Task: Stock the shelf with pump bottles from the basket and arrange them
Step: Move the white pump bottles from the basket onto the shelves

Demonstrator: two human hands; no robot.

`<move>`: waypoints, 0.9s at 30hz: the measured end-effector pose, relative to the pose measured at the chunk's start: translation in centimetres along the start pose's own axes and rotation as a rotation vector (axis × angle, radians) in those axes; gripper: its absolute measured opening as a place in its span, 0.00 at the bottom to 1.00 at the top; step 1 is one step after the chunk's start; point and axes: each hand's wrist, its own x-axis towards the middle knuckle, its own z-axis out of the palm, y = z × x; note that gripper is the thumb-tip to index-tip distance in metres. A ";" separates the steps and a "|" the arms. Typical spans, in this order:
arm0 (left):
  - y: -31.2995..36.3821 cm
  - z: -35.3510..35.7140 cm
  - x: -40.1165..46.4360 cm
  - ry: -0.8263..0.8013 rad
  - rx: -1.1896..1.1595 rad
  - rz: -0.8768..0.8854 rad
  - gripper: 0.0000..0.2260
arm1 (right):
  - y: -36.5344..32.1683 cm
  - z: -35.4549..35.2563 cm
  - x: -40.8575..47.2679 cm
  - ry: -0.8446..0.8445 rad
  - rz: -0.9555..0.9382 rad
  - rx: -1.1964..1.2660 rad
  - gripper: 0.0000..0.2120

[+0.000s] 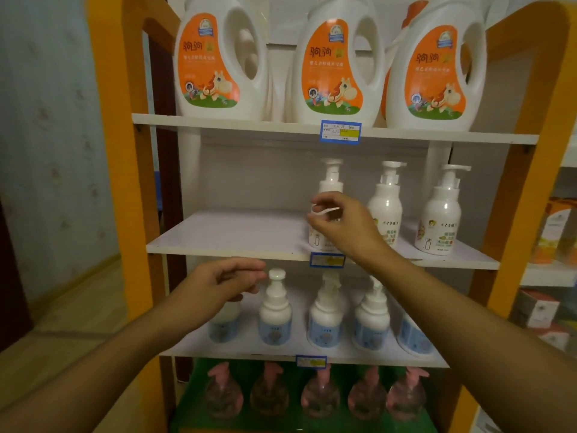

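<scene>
We view an orange-framed shelf unit point(121, 182) with white boards. Our right hand point(343, 226) is raised before the second shelf point(231, 237), thumb and forefinger pinching a small white pump clip point(324, 211) just in front of the leftmost of three white pump bottles. That bottle point(330, 182) stands upright, its lower body hidden behind the hand; the middle bottle point(386, 204) and the right bottle point(440, 214) stand upright beside it, slightly apart. The left half of this shelf is bare. Our left hand point(215, 285) hovers lower, fingers loosely curled and holding nothing, near the pump head of a blue-labelled pump bottle point(276, 310) in the row on the third shelf. Three large white detergent jugs point(337, 67) with orange labels occupy the top shelf; pink-pumped clear bottles point(318, 398) line the bottom. The basket is not in view.
</scene>
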 end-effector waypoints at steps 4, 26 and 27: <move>0.2 -0.4 0.1 0.029 -0.035 0.007 0.10 | -2.2 1.9 -2.2 -0.202 -0.045 0.178 0.12; -37.2 3.6 -20.8 -0.276 0.162 -0.772 0.10 | 18.3 27.1 -34.7 -0.897 0.598 0.171 0.04; -38.7 3.9 -21.5 -0.305 0.188 -0.807 0.09 | 19.4 27.9 -36.0 -0.913 0.630 0.147 0.05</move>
